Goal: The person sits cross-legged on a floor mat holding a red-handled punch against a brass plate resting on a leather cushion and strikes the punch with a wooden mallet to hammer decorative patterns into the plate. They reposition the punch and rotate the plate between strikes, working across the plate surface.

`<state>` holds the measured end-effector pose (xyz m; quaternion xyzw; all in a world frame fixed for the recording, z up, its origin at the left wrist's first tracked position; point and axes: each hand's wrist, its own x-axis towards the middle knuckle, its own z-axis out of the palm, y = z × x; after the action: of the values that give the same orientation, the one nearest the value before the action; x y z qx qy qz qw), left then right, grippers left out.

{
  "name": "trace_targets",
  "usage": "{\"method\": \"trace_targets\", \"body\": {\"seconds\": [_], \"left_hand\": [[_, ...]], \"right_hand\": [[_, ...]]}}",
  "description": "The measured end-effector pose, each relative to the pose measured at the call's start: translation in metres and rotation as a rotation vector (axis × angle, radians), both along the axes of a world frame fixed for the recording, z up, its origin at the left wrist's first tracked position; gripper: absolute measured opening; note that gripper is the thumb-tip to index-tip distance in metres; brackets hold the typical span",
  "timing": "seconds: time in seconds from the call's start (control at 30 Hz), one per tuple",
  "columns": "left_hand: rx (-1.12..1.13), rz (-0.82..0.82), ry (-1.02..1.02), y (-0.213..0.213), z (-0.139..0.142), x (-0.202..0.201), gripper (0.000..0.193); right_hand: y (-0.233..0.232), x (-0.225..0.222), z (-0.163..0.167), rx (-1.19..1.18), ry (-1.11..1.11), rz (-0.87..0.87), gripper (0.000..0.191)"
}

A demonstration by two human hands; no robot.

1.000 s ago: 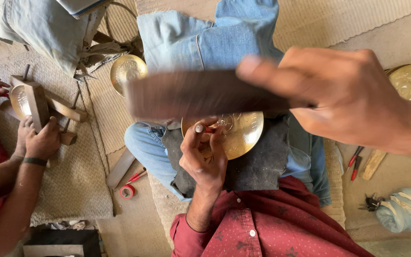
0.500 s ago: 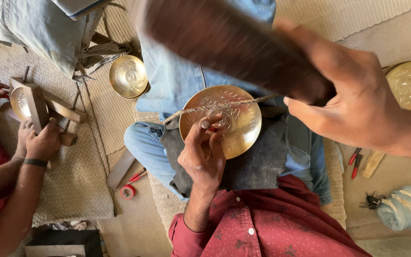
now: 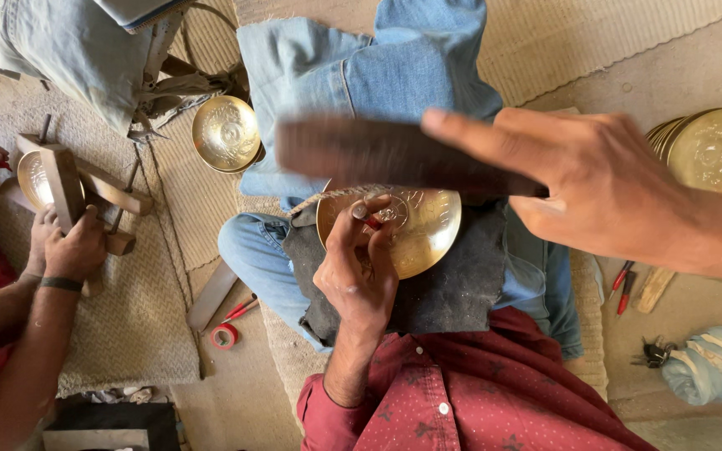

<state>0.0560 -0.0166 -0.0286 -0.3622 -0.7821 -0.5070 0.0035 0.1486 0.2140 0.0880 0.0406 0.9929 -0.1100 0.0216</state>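
**Engraving a brass plate on the lap**

A round, shiny brass plate [image 3: 419,238] with fine engraved patterns rests on a dark, rough cloth pad [image 3: 444,292] across the person's denim-clad lap. The left hand [image 3: 359,267] has its fingers pinched together on a small red-tipped tool [image 3: 372,221] against the plate. The right hand [image 3: 603,188], fingers clamped, grips a dark wooden mallet [image 3: 378,154], motion-blurred and hiding the plate's upper edge. Another embossed brass bowl [image 3: 226,134] lies on woven matting [image 3: 139,326].

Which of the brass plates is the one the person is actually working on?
The round engraved brass plate on the dark grey cloth in the lap, touched by the left hand. The brass bowl and stacked brass plates lie untouched.
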Motion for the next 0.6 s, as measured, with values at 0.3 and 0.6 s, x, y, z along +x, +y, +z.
{"method": "trace_targets", "body": {"seconds": [0.3, 0.6], "left_hand": [[-0.062, 0.036, 0.071, -0.0002, 0.0011, -0.0017, 0.047], [-0.005, -0.013, -0.051, -0.0017, -0.0014, 0.0012, 0.039]], "right_hand": [[0.0015, 0.0007, -0.0054, -0.087, -0.019, -0.053, 0.1], [0.0017, 0.0007, -0.0056, 0.084, -0.015, 0.017, 0.098]]}}
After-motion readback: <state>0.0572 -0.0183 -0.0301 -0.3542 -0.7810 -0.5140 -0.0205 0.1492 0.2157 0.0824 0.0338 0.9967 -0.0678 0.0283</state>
